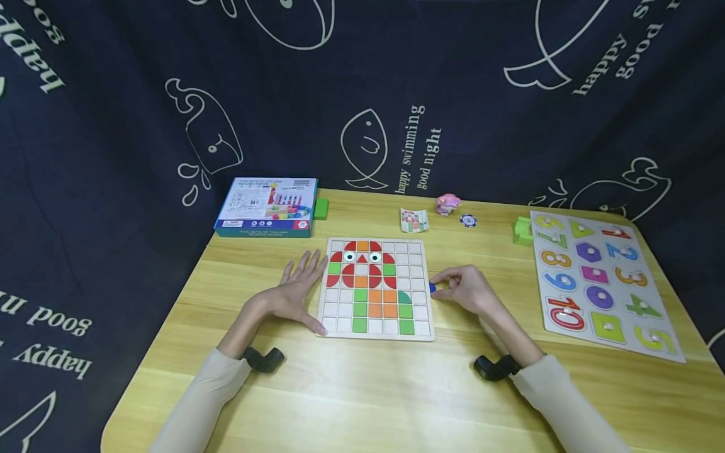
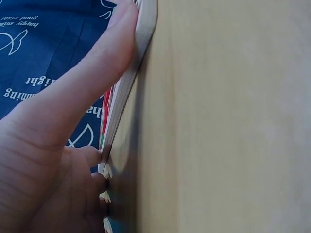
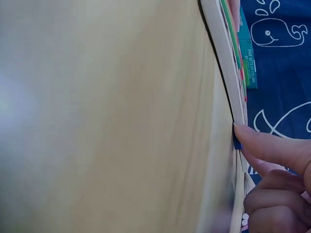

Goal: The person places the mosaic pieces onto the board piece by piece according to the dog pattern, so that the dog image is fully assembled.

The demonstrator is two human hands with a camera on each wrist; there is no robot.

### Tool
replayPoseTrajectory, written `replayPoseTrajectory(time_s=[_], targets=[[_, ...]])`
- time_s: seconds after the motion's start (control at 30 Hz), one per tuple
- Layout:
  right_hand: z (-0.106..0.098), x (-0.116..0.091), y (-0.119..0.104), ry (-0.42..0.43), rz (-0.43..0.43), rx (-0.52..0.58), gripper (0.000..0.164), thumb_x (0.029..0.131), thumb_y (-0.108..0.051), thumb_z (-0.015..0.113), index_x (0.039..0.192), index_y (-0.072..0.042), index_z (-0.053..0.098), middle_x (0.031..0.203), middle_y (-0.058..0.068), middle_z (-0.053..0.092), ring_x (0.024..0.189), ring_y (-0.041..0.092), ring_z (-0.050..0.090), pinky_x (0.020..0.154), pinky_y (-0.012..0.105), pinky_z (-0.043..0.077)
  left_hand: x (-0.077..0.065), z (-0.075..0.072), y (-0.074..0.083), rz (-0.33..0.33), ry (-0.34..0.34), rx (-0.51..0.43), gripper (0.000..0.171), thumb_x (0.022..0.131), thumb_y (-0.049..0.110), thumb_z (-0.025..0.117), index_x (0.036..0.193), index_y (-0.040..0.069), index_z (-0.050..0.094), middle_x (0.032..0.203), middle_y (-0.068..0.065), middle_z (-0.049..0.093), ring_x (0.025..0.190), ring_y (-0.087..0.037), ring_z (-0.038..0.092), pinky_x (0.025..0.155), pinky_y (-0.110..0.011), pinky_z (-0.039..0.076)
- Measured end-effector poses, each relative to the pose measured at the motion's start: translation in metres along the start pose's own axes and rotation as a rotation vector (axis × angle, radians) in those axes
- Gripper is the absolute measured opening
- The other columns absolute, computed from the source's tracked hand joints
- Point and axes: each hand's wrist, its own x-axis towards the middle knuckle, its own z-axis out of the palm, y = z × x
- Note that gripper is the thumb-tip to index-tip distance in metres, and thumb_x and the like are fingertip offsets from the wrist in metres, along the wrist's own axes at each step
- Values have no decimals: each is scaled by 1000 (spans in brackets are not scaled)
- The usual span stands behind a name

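Note:
A square wooden grid board (image 1: 418, 283) lies mid-table, its cells partly filled with red, orange and green tiles and two eye tiles (image 1: 349, 257) in a parrot-like figure. My left hand (image 1: 286, 296) spreads along the board's left side, thumb at the lower left corner and fingertips near the upper left edge. In the left wrist view the thumb (image 2: 92, 73) lies against the board's side. My right hand (image 1: 467, 288) pinches a small blue piece (image 1: 433, 287) between thumb and index finger, right beside the board's right edge. Most of that piece is hidden by the fingertips.
A printed pattern card (image 1: 414, 221), a pink figurine (image 1: 448, 204) and a poker chip (image 1: 468, 220) lie behind the board. At the back left is a blue box (image 1: 266, 207) beside a green block (image 1: 321, 209). A number puzzle board (image 1: 608, 283) and light-green block (image 1: 523, 231) are right.

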Motion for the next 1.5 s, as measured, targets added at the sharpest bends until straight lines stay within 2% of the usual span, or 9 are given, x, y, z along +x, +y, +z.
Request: replayPoseTrajectory(time_s=[0.13, 0.33, 0.57, 0.9, 1.0, 1.17, 1.27, 1.4, 1.5], targets=[[-5, 2, -1, 12, -12, -46, 26, 74, -18, 83, 98, -12, 75, 62, 0, 45, 59, 15, 40, 54, 25, 31, 0, 0, 0, 2, -2, -4, 151, 50, 74, 80, 155, 17, -13, 161, -10, -22, 149, -32, -22, 119, -59, -12], [-16, -3, 7, 68, 29, -174, 30, 74, -36, 83, 92, -14, 71, 67, 1, 51, 62, 17, 41, 54, 27, 32, 0, 0, 0, 2, 0, -7, 151, 50, 74, 80, 155, 17, -13, 161, -10, -22, 149, -32, -21, 119, -59, -12], [-22, -2, 19, 4, -63, -78, 24, 72, -21, 85, 93, -13, 76, 58, -2, 42, 53, 12, 35, 47, 21, 26, -1, 0, 0, -1, 2, -2, 151, 50, 75, 79, 155, 16, -12, 161, -11, -22, 149, -33, -21, 119, -59, -12], [-20, 0, 12, -13, -142, -127, 11, 79, -22, 80, 88, -17, 76, 61, -2, 48, 55, 11, 36, 48, 21, 28, -2, -2, -1, -1, 2, -8, 150, 51, 73, 80, 155, 16, -12, 161, -11, -22, 149, -33, -21, 119, -59, -12], [-16, 1, 4, -71, -213, -95, 9, 80, -21, 79, 88, -19, 76, 64, -2, 51, 58, 10, 38, 50, 20, 29, -2, -2, -2, -2, 1, -3, 150, 50, 74, 80, 155, 15, -12, 161, -11, -22, 149, -33, -21, 119, -60, -12], [-9, 8, -10, -268, -336, -75, 10, 79, -20, 79, 89, -18, 75, 62, -2, 47, 59, 10, 39, 52, 19, 31, -4, -2, -1, -6, -4, 1, 150, 50, 74, 79, 155, 16, -11, 161, -11, -22, 149, -33, -21, 119, -60, -11], [-6, 14, -15, -348, -389, -105, 11, 79, -19, 79, 88, -16, 75, 61, -1, 47, 58, 9, 39, 53, 18, 33, -4, -2, 0, -6, -6, 3, 150, 50, 74, 79, 155, 16, -12, 161, -11, -22, 149, -33, -21, 119, -60, -11], [-8, 21, -20, -391, -395, -110, 13, 78, -17, 80, 90, -15, 75, 61, -1, 46, 58, 10, 39, 56, 18, 33, -3, -2, 1, -6, -5, 7, 150, 50, 74, 79, 155, 16, -12, 161, -11, -22, 149, -33, -21, 119, -60, -11], [-11, 24, -21, -409, -364, -94, 14, 77, -16, 81, 90, -16, 77, 60, 0, 45, 58, 10, 39, 56, 18, 32, -2, -2, 2, -4, -4, 7, 150, 50, 74, 80, 155, 15, -11, 161, -11, -21, 149, -33, -21, 119, -59, -11]])
